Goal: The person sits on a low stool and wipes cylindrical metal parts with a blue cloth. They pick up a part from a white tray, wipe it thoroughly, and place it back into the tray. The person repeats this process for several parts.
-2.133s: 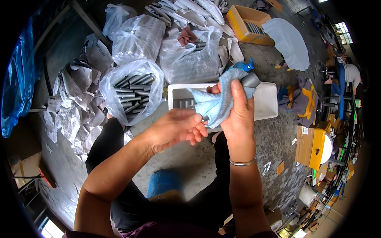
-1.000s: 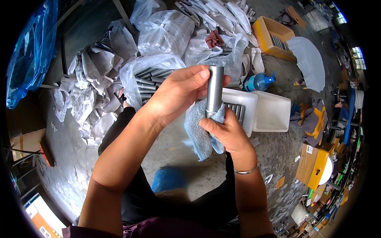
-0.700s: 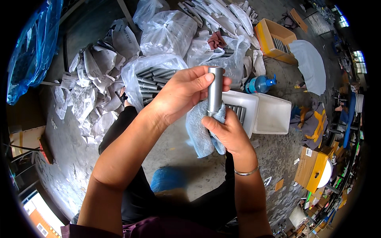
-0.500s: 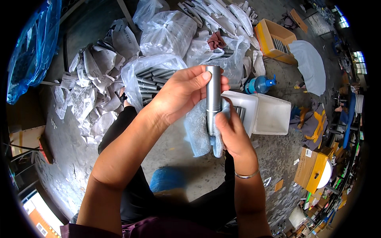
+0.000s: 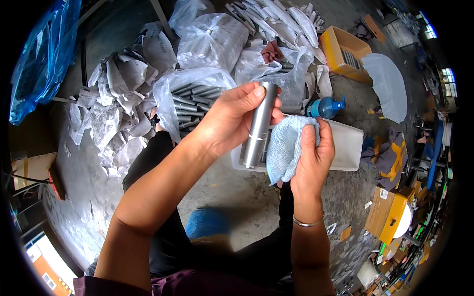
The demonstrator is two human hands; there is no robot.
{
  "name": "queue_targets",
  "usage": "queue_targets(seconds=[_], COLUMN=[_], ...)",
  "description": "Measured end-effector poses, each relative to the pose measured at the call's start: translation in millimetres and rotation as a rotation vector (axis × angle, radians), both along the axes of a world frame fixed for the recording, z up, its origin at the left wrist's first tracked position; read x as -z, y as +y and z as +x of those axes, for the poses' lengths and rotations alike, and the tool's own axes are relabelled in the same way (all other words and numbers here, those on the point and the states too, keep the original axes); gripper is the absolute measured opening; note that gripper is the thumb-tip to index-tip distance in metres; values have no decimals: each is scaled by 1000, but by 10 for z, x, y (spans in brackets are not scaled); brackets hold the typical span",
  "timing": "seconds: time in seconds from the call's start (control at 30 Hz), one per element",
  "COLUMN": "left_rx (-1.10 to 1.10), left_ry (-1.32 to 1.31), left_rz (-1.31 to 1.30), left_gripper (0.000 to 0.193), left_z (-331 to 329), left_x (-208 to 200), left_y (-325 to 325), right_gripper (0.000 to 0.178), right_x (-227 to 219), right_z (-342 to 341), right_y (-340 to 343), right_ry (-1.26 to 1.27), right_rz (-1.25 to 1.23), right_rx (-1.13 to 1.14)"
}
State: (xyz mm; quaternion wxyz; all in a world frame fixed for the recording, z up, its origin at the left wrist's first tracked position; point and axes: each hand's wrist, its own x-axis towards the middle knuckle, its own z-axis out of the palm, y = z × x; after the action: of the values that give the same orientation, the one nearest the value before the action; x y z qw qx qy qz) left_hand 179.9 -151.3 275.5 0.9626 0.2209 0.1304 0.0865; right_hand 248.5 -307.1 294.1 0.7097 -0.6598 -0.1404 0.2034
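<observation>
Grey concrete floor (image 5: 222, 187) fills the scene, strewn with clear plastic bags and crumpled paper. Above the floor, a grey metal tube (image 5: 259, 126) is held nearly upright in the left hand (image 5: 229, 121), whose fingers (image 5: 247, 96) are clenched round its upper half, the thumb pressed near the top end. Just beside the tube, a light blue cloth (image 5: 286, 150) is gripped in the right hand (image 5: 313, 158), the thumb laid over it and the other fingers closed behind it; whether cloth and tube touch cannot be told. A thin bracelet (image 5: 307, 223) is worn on the right wrist. Behind both hands a white tray (image 5: 348, 148) rests on the floor, with more tubes partly seen in it behind the held one. At its far edge a blue bottle (image 5: 326, 106) is lying. To the left of the tray, an open bag (image 5: 185, 93) is filled with like tubes. Further back a yellow-brown box (image 5: 343, 49) is seen, and a blue sheet (image 5: 42, 59) hangs at the far left. Paper wrappers (image 5: 116, 113) are heaped beside the bag.
</observation>
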Motion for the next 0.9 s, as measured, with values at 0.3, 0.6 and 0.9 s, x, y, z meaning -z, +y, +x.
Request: queue_targets(seconds=[0.3,0.6,0.9], left_rx=[23,36,-26], left_ry=[-95,-54,71], left_rz=[-39,-56,-34], left_gripper=[43,38,31], left_z=[-3,4,8], left_x=[12,28,17], left_y=[-50,-114,-215], right_gripper=[34,33,24], right_x=[-65,-157,-88], right_z=[1,-132,-72], right_y=[-68,56,91], right_ry=[-640,-1021,-1178], right_rz=[-41,-208,-273], right_rx=[-97,-143,-209])
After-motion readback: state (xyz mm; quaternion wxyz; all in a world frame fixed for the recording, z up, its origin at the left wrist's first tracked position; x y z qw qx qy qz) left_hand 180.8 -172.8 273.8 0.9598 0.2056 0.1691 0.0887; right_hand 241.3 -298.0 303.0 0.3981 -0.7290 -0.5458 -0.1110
